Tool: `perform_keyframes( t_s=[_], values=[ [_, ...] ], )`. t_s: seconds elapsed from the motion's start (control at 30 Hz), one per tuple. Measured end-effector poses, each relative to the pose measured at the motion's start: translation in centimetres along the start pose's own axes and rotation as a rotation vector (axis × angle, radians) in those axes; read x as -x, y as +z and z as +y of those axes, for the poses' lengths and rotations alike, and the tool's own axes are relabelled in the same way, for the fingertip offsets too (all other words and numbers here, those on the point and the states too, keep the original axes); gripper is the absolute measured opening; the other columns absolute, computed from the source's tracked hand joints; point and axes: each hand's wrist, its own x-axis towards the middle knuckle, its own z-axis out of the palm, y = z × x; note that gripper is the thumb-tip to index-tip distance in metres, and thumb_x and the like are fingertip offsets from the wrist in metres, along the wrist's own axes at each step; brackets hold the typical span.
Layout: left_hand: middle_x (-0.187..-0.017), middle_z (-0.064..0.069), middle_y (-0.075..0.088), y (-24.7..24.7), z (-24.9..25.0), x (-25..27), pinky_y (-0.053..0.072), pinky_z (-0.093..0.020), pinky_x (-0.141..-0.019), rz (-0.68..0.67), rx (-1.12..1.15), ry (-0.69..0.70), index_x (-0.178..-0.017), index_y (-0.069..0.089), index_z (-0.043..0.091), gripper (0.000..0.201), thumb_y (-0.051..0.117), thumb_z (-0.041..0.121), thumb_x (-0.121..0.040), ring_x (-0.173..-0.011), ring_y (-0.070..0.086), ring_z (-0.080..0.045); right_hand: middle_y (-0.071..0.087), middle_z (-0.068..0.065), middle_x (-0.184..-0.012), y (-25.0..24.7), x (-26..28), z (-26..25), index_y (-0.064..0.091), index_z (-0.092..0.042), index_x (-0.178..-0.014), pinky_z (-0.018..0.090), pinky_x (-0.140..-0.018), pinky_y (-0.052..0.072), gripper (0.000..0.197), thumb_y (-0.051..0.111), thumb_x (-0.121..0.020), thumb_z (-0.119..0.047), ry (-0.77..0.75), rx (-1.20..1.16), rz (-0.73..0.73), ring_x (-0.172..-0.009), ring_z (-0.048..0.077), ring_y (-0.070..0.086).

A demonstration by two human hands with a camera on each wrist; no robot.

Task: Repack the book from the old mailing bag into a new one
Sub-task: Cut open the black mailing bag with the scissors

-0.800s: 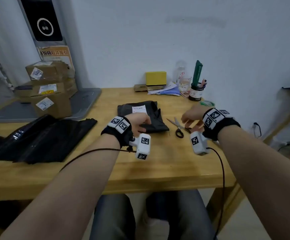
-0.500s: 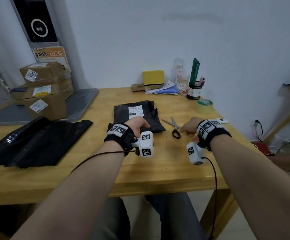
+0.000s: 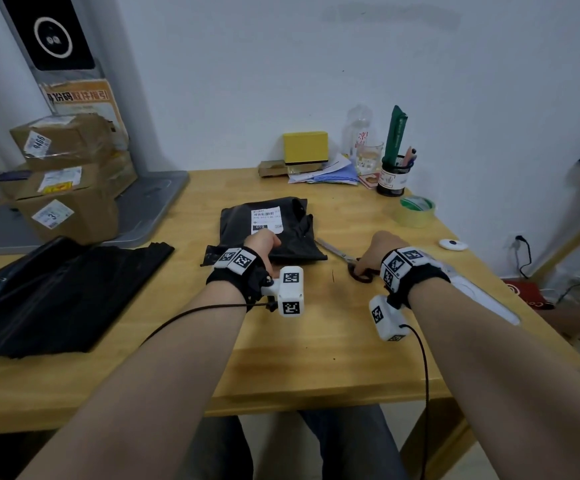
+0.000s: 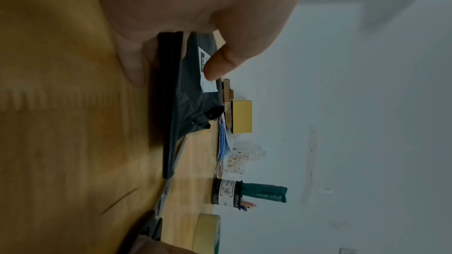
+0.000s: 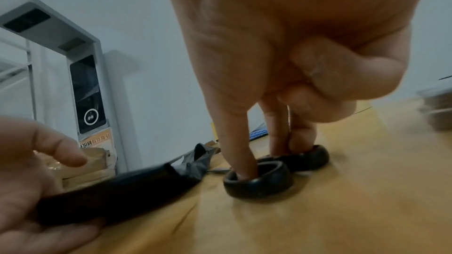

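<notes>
The old mailing bag (image 3: 292,233), dark grey with a white label, lies flat mid-table with the book hidden inside. My left hand (image 3: 267,244) grips its near edge, thumb on top (image 4: 220,65) and fingers underneath (image 4: 134,65). Black-handled scissors (image 3: 337,252) lie on the wood just right of the bag. My right hand (image 3: 368,261) has its fingers pushed into the two handle loops (image 5: 259,181), which still rest on the table. A flat pile of new black bags (image 3: 67,292) lies at the left.
Stacked cardboard boxes (image 3: 67,178) sit on a grey platform (image 3: 157,202) at back left. Along the wall are a yellow box (image 3: 305,147), papers and a pen cup (image 3: 392,174). A tape roll (image 3: 416,211) and a small white device (image 3: 453,244) lie at right.
My right hand has come down onto the scissors and slid its fingers into the handle loops. My left hand has stayed at the bag's near edge.
</notes>
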Motion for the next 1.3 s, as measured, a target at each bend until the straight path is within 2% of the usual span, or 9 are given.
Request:
perform_keyframes(
  t_s=[0.2, 0.3, 0.43, 0.63, 0.8, 0.93, 1.03, 1.17, 1.3],
  values=[
    [-0.129, -0.017, 0.052, -1.6, 1.9, -3.1, 0.048, -0.05, -0.085, 0.078, -0.096, 0.023, -0.131, 0.05, 0.006, 0.044, 0.051, 0.003, -0.088, -0.116, 0.051, -0.04, 0.068, 0.008, -0.065, -1.4, -1.8, -0.9, 0.063, -0.006, -0.072, 0.021, -0.045, 0.036, 0.031, 0.073, -0.087, -0.032, 0.054, -0.36, -0.05, -0.041, 0.018, 0.046],
    [-0.119, -0.02, 0.052, -2.5, 2.8, -4.7, 0.049, -0.049, -0.081, 0.098, -0.148, 0.043, -0.125, 0.052, 0.0, 0.037, 0.044, -0.003, -0.089, -0.108, 0.052, -0.039, 0.079, 0.008, -0.086, -1.6, -3.2, -2.0, 0.071, 0.0, -0.098, 0.017, -0.037, 0.028, 0.025, 0.069, -0.093, -0.024, 0.038, -0.745, -0.152, -0.038, 0.009, 0.037],
    [-0.143, -0.026, 0.049, -2.8, 3.7, -8.0, 0.049, -0.05, -0.093, 0.064, -0.195, 0.113, -0.14, 0.044, -0.005, 0.05, 0.042, -0.006, -0.09, -0.102, 0.059, -0.035, 0.074, 0.003, -0.081, -0.7, -5.4, -4.5, 0.068, -0.008, -0.108, 0.018, -0.039, 0.026, 0.036, 0.082, -0.084, -0.031, -0.045, -1.046, -0.288, -0.048, 0.007, 0.033],
    [-0.143, -0.029, 0.046, -4.4, 6.7, -13.0, 0.044, -0.042, -0.09, 0.031, -0.221, 0.047, -0.141, 0.042, -0.004, 0.051, 0.046, -0.002, -0.09, -0.128, 0.049, -0.046, 0.065, -0.001, -0.075, 1.4, -9.1, -7.9, 0.062, -0.013, -0.094, 0.017, -0.039, 0.023, 0.032, 0.08, -0.083, -0.037, -0.123, -1.074, -0.539, -0.052, 0.006, 0.03],
    [-0.137, -0.026, 0.053, -7.1, 9.7, -18.8, 0.046, -0.045, -0.084, 0.089, -0.206, 0.16, -0.14, 0.046, -0.004, 0.051, 0.051, 0.004, -0.09, -0.084, 0.055, -0.03, 0.061, -0.002, -0.073, 3.1, -12.2, -10.1, 0.06, -0.015, -0.089, 0.016, -0.037, 0.021, 0.022, 0.073, -0.088, -0.033, -0.148, -1.097, -0.692, -0.047, 0.005, 0.027],
    [-0.133, -0.02, 0.059, -10.8, 9.4, -24.9, 0.047, -0.044, -0.097, 0.143, -0.158, 0.08, -0.125, 0.059, 0.006, 0.06, 0.062, 0.015, -0.067, -0.108, 0.059, -0.032, 0.055, -0.003, -0.07, 3.8, -13.6, -11.4, 0.059, -0.015, -0.089, 0.015, -0.031, 0.019, 0.027, 0.073, -0.083, -0.038, -0.151, -1.1, -0.849, -0.038, 0.002, 0.026],
    [-0.11, -0.011, 0.065, -11.6, 8.0, -22.8, 0.045, -0.033, -0.08, 0.165, -0.124, 0.05, -0.102, 0.061, 0.007, 0.039, 0.062, 0.012, -0.063, -0.094, 0.062, -0.028, 0.052, -0.004, -0.07, 4.0, -13.2, -12.1, 0.058, -0.016, -0.088, 0.015, -0.032, 0.015, 0.041, 0.075, -0.077, -0.051, -0.152, -1.029, -0.908, -0.036, 0.002, 0.025],
    [-0.074, -0.005, 0.056, -10.6, 6.5, -17.6, 0.03, -0.019, -0.04, 0.135, -0.243, 0.123, -0.09, 0.057, 0.009, 0.005, 0.061, 0.011, -0.088, -0.042, 0.052, -0.013, 0.053, -0.003, -0.072, 4.1, -11.3, -12.0, 0.06, -0.016, -0.085, 0.017, -0.038, 0.009, 0.067, 0.083, -0.057, -0.072, -0.149, -0.916, -1.057, -0.036, 0.002, 0.026],
    [-0.097, -0.006, 0.069, -9.8, 5.1, -16.0, 0.025, -0.015, -0.031, 0.062, -0.251, 0.096, -0.107, 0.055, 0.008, 0.018, 0.062, 0.02, -0.096, -0.046, 0.065, -0.01, 0.058, 0.001, -0.071, 4.1, -9.0, -10.9, 0.061, -0.013, -0.085, 0.015, -0.033, 0.015, 0.072, 0.083, -0.055, -0.075, -0.162, -0.842, -1.105, -0.036, 0.003, 0.028]
  ],
)
